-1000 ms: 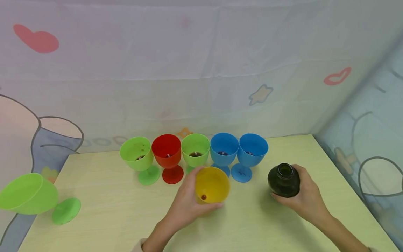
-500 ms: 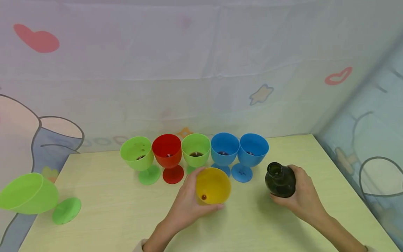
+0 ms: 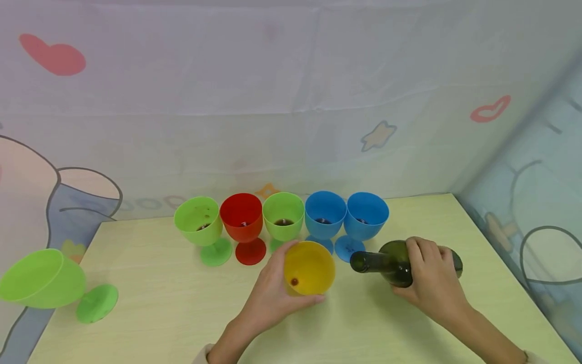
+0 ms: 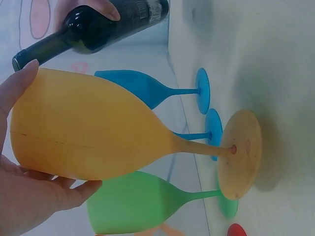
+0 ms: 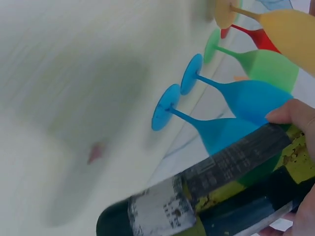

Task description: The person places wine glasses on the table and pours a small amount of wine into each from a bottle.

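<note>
My left hand [image 3: 277, 293] grips the bowl of a yellow goblet [image 3: 311, 265], fingers and thumb on either side. A dark drop shows inside it near the rim. In the left wrist view the goblet's round foot [image 4: 241, 155] is close to the table. To the right, my right hand [image 3: 432, 278] holds a dark green glass bottle [image 3: 395, 263] round its body. It lies tilted almost level in the air, neck pointing left toward the yellow goblet, its mouth a short way from the rim. A worn label [image 5: 236, 167] shows on the bottle in the right wrist view.
Behind the hands stands a row of goblets: a green goblet [image 3: 197, 222], a red goblet [image 3: 242, 220], another green goblet [image 3: 284, 217] and two blue goblets, one a blue goblet [image 3: 367, 217] at the right end. Dark liquid lies in them. Another green goblet [image 3: 43, 280] stands at far left.
My right hand has tipped the bottle from nearly upright to almost level, its neck swinging left toward the yellow goblet. The left hand and its goblet have hardly moved.
</note>
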A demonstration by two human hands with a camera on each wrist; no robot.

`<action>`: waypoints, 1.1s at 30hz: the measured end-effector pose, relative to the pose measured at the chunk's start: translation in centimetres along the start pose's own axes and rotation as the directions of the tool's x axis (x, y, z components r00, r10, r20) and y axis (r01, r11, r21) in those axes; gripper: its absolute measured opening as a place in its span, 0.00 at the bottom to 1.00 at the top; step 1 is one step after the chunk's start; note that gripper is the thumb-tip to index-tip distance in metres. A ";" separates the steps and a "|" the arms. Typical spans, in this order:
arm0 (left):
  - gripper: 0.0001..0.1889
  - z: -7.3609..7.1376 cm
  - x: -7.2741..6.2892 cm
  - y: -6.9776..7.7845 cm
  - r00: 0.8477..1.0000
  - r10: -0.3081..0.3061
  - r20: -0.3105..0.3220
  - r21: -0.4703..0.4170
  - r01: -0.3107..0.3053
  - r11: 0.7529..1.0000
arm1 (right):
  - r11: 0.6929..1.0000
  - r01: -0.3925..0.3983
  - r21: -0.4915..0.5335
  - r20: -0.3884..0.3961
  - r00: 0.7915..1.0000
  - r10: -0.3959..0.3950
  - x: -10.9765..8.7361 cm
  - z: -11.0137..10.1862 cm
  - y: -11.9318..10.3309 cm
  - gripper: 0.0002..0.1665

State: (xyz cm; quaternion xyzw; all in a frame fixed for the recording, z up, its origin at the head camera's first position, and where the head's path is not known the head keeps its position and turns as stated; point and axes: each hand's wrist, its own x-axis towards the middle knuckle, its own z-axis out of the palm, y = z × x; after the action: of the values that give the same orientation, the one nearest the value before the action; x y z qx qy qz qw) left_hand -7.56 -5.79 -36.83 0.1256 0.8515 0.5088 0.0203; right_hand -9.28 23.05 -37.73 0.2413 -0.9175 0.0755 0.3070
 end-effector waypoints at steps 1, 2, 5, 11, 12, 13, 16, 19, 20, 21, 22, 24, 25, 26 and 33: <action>0.47 0.0 0.0 0.0 1.000 0.001 0.000 -0.002 -0.001 1.000 | 1.000 0.012 -0.016 0.003 1.000 -0.012 0.1 -0.1 -0.1 0.47; 0.47 0.0 0.0 0.1 1.000 0.001 0.000 -0.002 -0.001 1.000 | 0.999 0.023 -0.031 0.004 1.000 -0.023 0.3 -0.1 -0.2 0.47; 0.46 -0.1 0.0 0.2 1.000 0.004 0.000 -0.003 -0.004 1.000 | 0.997 0.044 -0.063 0.010 0.999 -0.043 0.6 -0.3 -0.5 0.46; 0.46 -0.1 0.0 0.4 1.000 0.001 0.023 -0.002 -0.001 1.000 | 0.986 0.102 -0.131 0.017 0.995 -0.101 1.2 -0.6 -0.7 0.46; 0.46 -0.1 0.0 0.4 1.000 0.000 0.028 -0.003 0.000 1.000 | 0.984 0.112 -0.142 0.016 0.994 -0.111 1.3 -0.6 -0.7 0.46; 0.46 -0.1 0.0 0.5 0.999 0.001 0.034 -0.003 -0.001 1.000 | 0.981 0.119 -0.152 0.013 0.993 -0.118 1.5 -0.6 -0.7 0.45; 0.46 -0.1 0.0 0.6 0.999 -0.001 0.046 -0.005 0.001 1.000 | 0.974 0.139 -0.176 0.012 0.990 -0.139 1.8 -0.7 -0.7 0.44; 0.47 -0.1 0.0 0.7 0.998 0.002 0.055 -0.005 -0.001 1.000 | 0.967 0.161 -0.199 0.023 0.987 -0.160 2.1 -0.8 -0.8 0.44; 0.47 -0.1 0.0 0.7 0.998 0.003 0.057 -0.006 -0.003 1.000 | 0.963 0.171 -0.206 0.024 0.985 -0.169 2.2 -0.8 -0.8 0.45; 0.47 -0.1 0.0 0.8 0.998 0.006 0.060 -0.007 -0.005 1.000 | 0.960 0.181 -0.215 0.025 0.983 -0.180 2.3 -0.9 -0.8 0.46; 0.47 -0.1 0.0 0.8 0.998 0.009 0.061 -0.008 -0.009 1.000 | 0.956 0.191 -0.222 0.023 0.981 -0.191 2.3 -0.9 -0.8 0.46; 0.47 0.0 0.0 0.9 0.998 0.016 0.063 -0.011 -0.016 1.000 | 0.947 0.207 -0.244 0.020 0.978 -0.209 2.5 -0.9 -0.8 0.47; 0.47 0.0 -0.1 0.9 0.998 0.019 0.065 -0.012 -0.018 1.000 | 0.943 0.215 -0.253 0.019 0.976 -0.217 2.5 -0.9 -0.8 0.48; 0.47 0.0 0.0 0.9 0.998 0.022 0.066 -0.013 -0.021 1.000 | 0.938 0.221 -0.266 0.022 0.975 -0.223 2.6 -1.0 -0.7 0.49; 0.47 0.0 0.0 0.9 0.997 0.016 0.074 -0.007 -0.016 1.000 | 0.900 0.257 -0.352 0.038 0.965 -0.261 3.4 -1.6 -0.7 0.51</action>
State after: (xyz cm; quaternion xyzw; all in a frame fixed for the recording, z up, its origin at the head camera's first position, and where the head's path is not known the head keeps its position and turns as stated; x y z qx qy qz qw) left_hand -7.34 -5.36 -36.03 0.1510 0.8474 0.5067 0.0483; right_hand -10.39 21.57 -34.41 0.3015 -0.8742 -0.1312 0.3572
